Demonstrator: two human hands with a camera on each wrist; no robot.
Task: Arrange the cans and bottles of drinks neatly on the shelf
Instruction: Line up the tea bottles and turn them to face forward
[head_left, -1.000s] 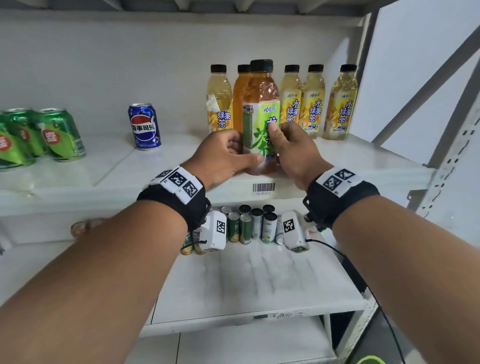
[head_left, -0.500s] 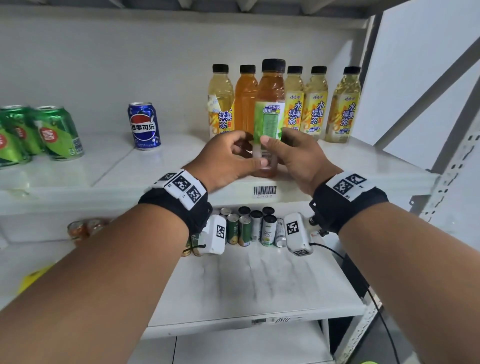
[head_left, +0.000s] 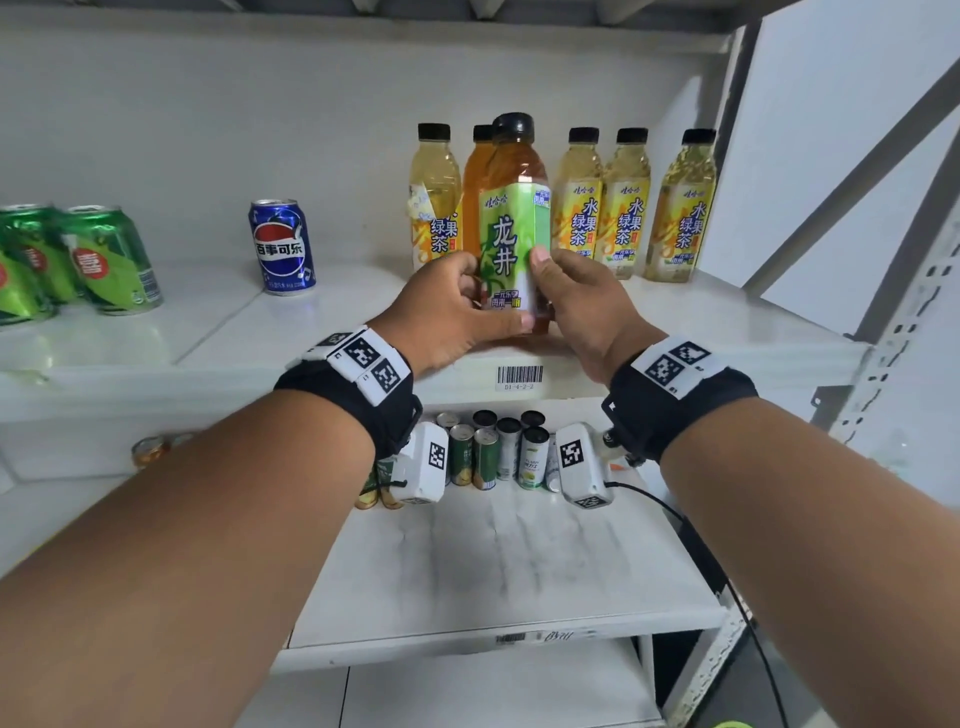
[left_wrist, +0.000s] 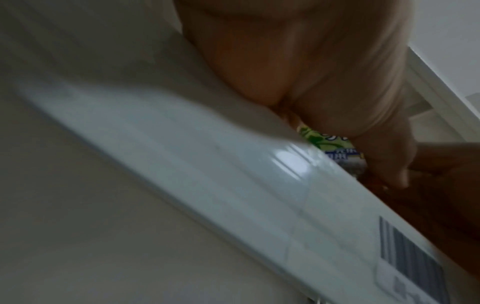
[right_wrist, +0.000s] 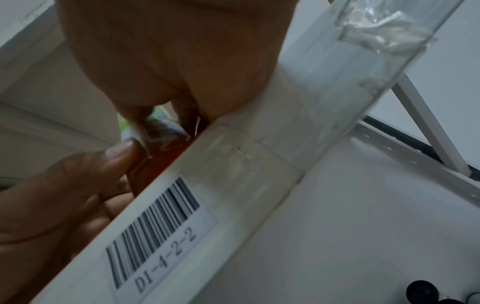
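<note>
- My left hand (head_left: 451, 306) and right hand (head_left: 583, 301) both grip the green-label tea bottle (head_left: 515, 228), fingers curled round it.
- It stands upright at the shelf (head_left: 727, 332) front edge.

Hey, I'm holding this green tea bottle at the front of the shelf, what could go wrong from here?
1. The green tea bottle stands near the shelf edge; if the left hand and right hand let go carelessly, it might tip off.
2. Pushing it back could knock the orange bottle right behind it.
</note>
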